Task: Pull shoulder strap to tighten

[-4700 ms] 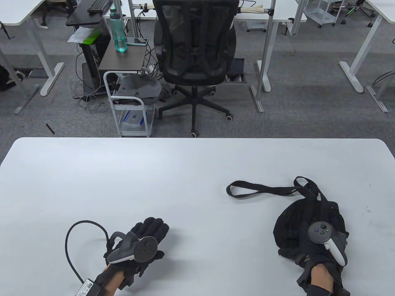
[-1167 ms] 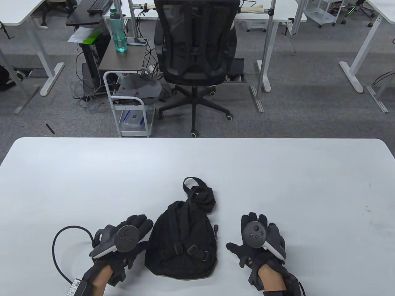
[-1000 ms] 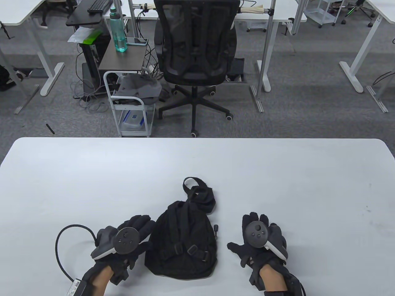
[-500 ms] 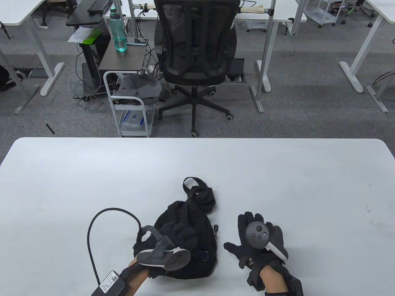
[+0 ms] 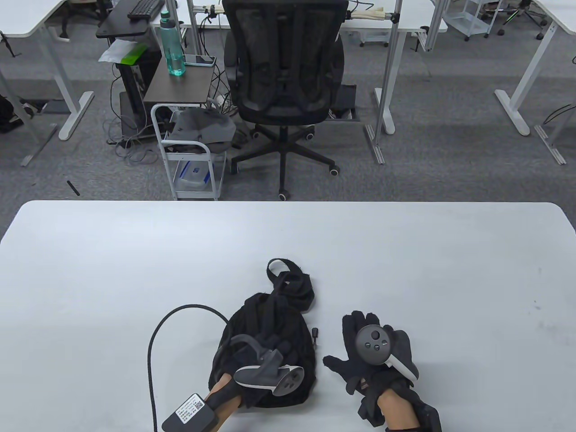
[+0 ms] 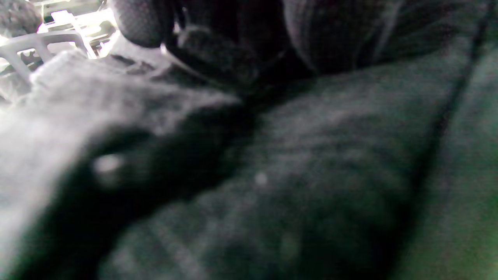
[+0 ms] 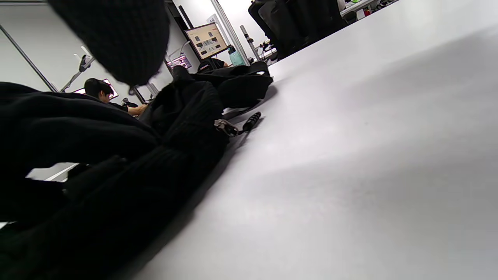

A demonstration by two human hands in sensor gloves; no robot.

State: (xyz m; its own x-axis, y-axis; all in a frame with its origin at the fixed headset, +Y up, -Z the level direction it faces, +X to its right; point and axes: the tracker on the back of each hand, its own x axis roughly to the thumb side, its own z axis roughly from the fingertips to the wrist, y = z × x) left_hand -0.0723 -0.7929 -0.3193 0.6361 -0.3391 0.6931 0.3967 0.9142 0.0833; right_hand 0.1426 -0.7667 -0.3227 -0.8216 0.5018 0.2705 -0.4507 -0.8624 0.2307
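Observation:
A black backpack point(image 5: 265, 315) lies on the white table point(image 5: 135, 252), near the front edge, straps side up. Its shoulder straps bunch in a loop point(image 5: 288, 281) at the far end. My left hand point(image 5: 276, 346) rests on top of the bag's lower half; the tracker hides how its fingers grip. The left wrist view shows only dark blurred bag fabric point(image 6: 311, 175). My right hand point(image 5: 351, 346) lies flat on the table just right of the bag, fingers spread, holding nothing. The right wrist view shows the bag point(image 7: 116, 175) and its zipper pull point(image 7: 251, 118).
The left glove's black cable point(image 5: 155, 342) loops on the table left of the bag. A zipper pull point(image 5: 316, 334) lies between the bag and my right hand. An office chair point(image 5: 283, 67) and a white cart point(image 5: 189, 153) stand beyond the far edge.
My left hand moved right from the table beside the bag onto the bag's lower half. My right hand shifted slightly left and stays flat. The bag has not moved.

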